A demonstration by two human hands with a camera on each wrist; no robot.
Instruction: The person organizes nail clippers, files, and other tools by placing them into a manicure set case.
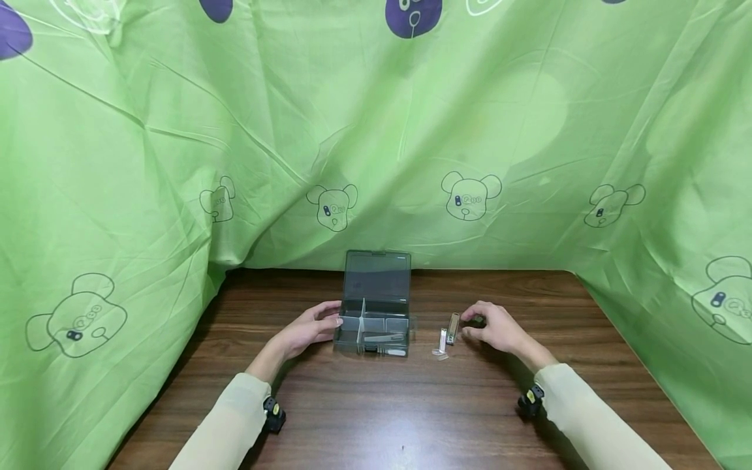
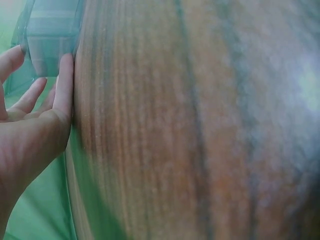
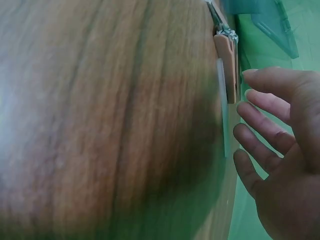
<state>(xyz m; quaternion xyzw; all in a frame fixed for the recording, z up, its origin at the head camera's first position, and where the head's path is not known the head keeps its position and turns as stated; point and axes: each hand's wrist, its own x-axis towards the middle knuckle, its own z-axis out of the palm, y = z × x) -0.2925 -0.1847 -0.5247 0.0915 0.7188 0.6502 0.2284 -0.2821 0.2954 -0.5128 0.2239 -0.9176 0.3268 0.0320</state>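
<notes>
Right hand half open, fingers loosely bent, nothing held. Brown clip on counter, just left of its fingertips, long axis pointing away from the person (far end leaning slightly right). Left hand, farther off, fingers fairly straight, touches box.

One box (one lid), one brown tool

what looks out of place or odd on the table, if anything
Nothing looks clearly spilled or damaged. One mild oddity: a tan-and-metal item, a slim pale piece and some clear bits lie loose on the table, right of the open box rather than in it. I can't tell whether the bits are fragments.
</notes>
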